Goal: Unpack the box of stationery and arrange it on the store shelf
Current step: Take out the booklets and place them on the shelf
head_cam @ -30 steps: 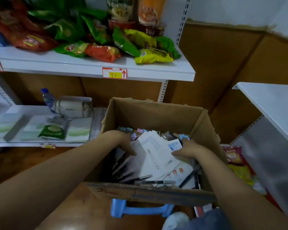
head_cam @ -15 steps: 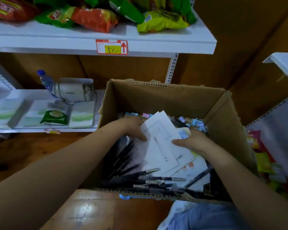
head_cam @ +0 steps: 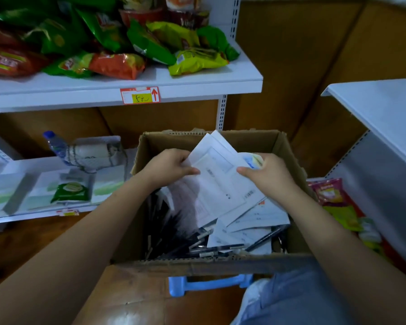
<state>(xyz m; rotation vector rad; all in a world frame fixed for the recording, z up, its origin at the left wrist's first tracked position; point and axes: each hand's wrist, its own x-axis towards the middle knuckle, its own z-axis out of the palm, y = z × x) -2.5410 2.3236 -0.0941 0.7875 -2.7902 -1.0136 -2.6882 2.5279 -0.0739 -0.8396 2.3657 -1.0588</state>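
Two hands of ours work over the cardboard box on the wooden floor: left hand and right hand pinch a tilted sheaf of white packets. Dark pens beneath blur together. Beyond, white shelves carry snack bags.

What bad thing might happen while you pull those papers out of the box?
The paper stack is fanned unevenly between the left hand and right hand, so loose sheets might slide back into the cardboard box. Lower sheets still lie among the pens, so lifting may drag some pens up or bend corners.
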